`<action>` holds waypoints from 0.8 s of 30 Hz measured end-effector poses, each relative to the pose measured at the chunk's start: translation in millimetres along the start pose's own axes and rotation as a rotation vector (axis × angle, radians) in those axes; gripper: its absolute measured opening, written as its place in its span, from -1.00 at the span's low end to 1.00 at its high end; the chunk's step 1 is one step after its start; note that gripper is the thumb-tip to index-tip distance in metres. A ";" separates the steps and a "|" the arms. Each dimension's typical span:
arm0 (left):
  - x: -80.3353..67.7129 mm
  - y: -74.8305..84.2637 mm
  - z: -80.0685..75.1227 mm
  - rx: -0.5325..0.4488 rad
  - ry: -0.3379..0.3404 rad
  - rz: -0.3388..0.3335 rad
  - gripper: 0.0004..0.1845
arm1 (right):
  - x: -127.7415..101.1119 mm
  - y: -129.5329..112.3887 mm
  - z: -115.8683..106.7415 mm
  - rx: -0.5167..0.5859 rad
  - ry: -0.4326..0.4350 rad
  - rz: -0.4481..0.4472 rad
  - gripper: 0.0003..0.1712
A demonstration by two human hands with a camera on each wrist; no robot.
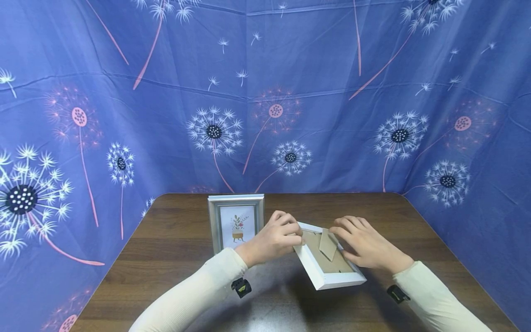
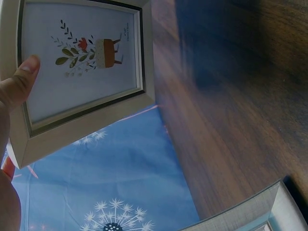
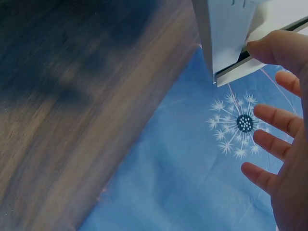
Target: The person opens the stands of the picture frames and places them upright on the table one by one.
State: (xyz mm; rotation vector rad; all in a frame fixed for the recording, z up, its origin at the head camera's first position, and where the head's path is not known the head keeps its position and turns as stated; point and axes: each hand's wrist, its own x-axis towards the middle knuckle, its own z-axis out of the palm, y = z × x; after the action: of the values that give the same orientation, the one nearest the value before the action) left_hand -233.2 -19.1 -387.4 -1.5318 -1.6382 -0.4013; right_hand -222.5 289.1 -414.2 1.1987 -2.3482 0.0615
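A white picture frame (image 1: 337,278) is held tilted above the table, back side up, showing a brown backing (image 1: 312,249) and a folded easel stand (image 1: 327,244). My left hand (image 1: 275,237) grips its left edge, fingers curled over the back. In the left wrist view the thumb (image 2: 21,77) lies on the glass of the frame (image 2: 86,62), over a potted-plant print. My right hand (image 1: 365,246) is at the frame's right side, fingertips near the stand. In the right wrist view its thumb (image 3: 274,48) touches the frame's corner (image 3: 226,33) and the fingers (image 3: 274,118) are spread straight.
A second, silver frame (image 1: 236,223) with a similar plant print stands upright on the dark wooden table (image 1: 166,249), just left of my left hand; its corner (image 2: 260,211) shows in the left wrist view. A blue dandelion-print curtain (image 1: 332,92) encloses the table on three sides.
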 end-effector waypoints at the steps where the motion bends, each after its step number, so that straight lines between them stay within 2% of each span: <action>1: 0.1 0.1 0.1 -0.002 0.000 0.001 -0.79 | 0.8 0.0 0.2 -0.003 0.002 -0.005 -0.34; 17: 1.5 2.1 1.7 0.000 0.006 0.029 -0.79 | 7.7 0.4 1.0 -0.016 -0.036 -0.037 -0.28; 24: 1.1 3.5 2.6 0.005 0.002 0.027 -0.80 | 9.9 -0.9 1.1 -0.039 -0.053 -0.053 -0.34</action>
State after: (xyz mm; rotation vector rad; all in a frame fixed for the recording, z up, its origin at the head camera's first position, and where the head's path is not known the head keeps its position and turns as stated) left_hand -230.7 -15.8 -389.2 -1.5472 -1.6141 -0.3835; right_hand -227.1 280.8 -410.9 1.2576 -2.3503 -0.0338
